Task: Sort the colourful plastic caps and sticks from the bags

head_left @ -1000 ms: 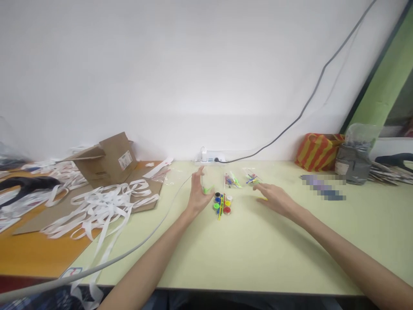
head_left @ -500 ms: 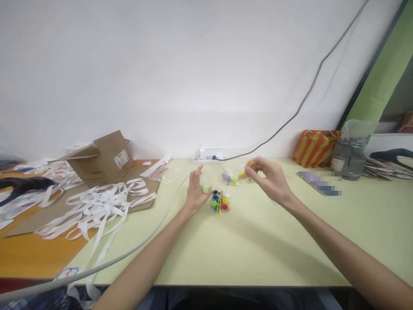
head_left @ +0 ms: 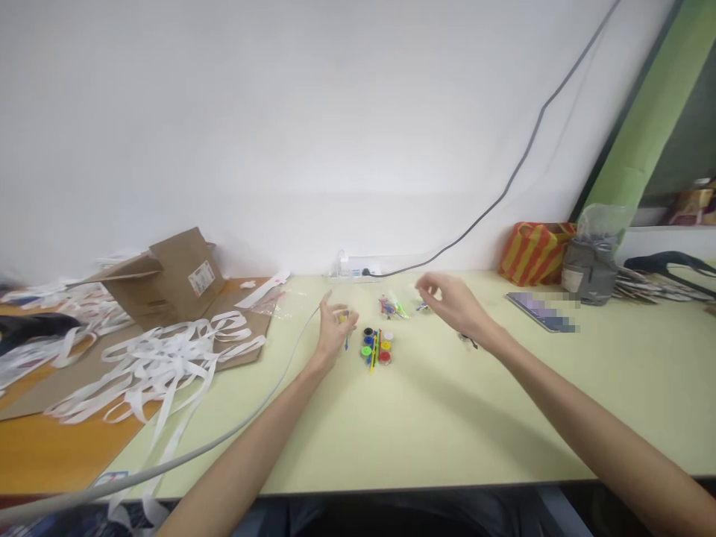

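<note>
In the head view, the left hand (head_left: 334, 333) curves half-closed about small blue-and-yellow pieces (head_left: 346, 342) — whether gripped cannot be told. The right hand (head_left: 447, 300) curls near colourful bits (head_left: 422, 306), its grasp unclear. Between them — coloured discs (head_left: 385, 358) flank thin sticks (head_left: 373, 356) on the table (head_left: 425, 440).

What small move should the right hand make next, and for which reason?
Probably the right hand should lower its fingertips to the small blue piece and pinch it. That piece lies close to these fingertips, while the left hand is farther away, left of the red disc. Whether the right hand already holds something is unclear.
</note>
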The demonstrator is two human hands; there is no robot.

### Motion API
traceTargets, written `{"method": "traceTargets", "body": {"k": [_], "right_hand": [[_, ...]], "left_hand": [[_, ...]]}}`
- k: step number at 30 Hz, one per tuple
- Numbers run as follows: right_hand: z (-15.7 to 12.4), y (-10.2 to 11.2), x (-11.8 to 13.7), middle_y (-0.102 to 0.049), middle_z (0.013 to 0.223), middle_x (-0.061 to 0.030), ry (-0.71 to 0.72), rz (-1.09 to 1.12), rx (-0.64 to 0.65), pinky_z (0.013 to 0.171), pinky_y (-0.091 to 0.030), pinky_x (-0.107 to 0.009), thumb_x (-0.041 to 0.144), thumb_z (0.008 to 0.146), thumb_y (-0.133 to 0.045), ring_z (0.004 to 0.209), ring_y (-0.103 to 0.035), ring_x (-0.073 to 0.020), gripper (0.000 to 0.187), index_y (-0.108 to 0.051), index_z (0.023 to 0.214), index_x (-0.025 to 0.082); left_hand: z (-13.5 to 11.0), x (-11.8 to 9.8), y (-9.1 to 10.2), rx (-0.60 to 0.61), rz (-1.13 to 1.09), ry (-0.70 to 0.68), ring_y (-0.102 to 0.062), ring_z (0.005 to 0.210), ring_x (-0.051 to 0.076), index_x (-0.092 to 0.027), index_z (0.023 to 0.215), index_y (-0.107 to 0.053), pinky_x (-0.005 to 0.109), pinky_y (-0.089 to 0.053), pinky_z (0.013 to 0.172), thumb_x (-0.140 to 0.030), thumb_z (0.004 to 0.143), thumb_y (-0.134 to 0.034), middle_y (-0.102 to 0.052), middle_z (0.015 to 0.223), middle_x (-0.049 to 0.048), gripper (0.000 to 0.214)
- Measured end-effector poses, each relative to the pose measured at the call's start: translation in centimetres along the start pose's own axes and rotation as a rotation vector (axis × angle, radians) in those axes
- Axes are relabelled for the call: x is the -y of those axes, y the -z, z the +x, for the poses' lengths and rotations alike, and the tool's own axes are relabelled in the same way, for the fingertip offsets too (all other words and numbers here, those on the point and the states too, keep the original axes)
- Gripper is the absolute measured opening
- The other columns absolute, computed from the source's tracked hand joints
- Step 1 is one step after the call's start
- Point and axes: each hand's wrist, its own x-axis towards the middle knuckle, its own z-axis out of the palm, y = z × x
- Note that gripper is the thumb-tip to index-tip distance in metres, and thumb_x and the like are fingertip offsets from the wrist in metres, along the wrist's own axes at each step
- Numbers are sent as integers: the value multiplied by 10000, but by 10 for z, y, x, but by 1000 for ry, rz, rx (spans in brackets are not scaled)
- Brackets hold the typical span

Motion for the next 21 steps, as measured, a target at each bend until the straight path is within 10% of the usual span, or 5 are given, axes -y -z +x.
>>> {"method": "traceTargets", "body": {"k": [7, 14, 21], "right_hand": [[-54, 38, -80, -708, 736, -65, -315, -319, 639, 550, -347, -271, 362, 819, -619, 651, -633, -188, 208, -670, 722, 185], [-52, 10, -63, -721, 800, -103, -357, -467, 448, 558, -325, -273, 220, 775, -629, 708, -657, -210, 98, -701, 722, 181], [-7, 75, 16, -695, 817, -29, 7, -232, -54, 605, -354, -275, 301, 958, -496, 685, -590, -173, 188, -662, 900, 235]], "left_hand": [[2, -1, -1, 28, 55, -78, -591, 1025, 219, -339, 1442, -301, 399, -529, 832, -348, 730, -765, -534, 1146, 58, 850], [-1, 3, -3, 84, 155, -187, -571, 1031, 196, -330, 1459, -281, 385, -486, 906, -291, 762, -730, -530, 1131, 47, 830], [-9, -8, -4, 97, 365, -315, -536, 1057, 192, -299, 1490, -272, 347, -452, 923, -223, 747, -703, -525, 1132, 46, 863]]}}
